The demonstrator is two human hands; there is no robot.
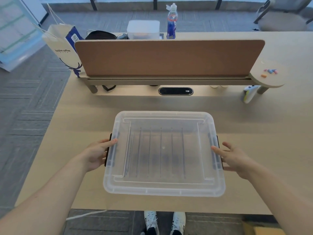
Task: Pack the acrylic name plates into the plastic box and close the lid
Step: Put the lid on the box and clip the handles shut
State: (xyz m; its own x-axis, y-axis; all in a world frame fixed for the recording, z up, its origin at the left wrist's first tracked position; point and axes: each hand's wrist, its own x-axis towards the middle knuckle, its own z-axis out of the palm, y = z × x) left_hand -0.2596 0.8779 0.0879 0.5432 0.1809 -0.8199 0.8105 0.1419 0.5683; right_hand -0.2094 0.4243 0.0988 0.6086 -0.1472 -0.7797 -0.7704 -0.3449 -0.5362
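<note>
Pale wood surface (81,116) w/ plastic box (164,187) near its front edge, lid (163,116) on, name plates (160,153) dimly visible inside. Left hand (97,154) & right hand (235,158) at side latches, fingers spread, gripping nothing. Risk: lid not seated, latch won't catch.

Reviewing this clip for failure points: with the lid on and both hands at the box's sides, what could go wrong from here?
1. The lid rests on the plastic box, but whether the dark side latches are clipped cannot be told; lifting could pop it off.
2. The left hand and right hand have open fingers, no firm grip, so the box may slip.
3. The name plates stand on edge inside and could topple.
</note>
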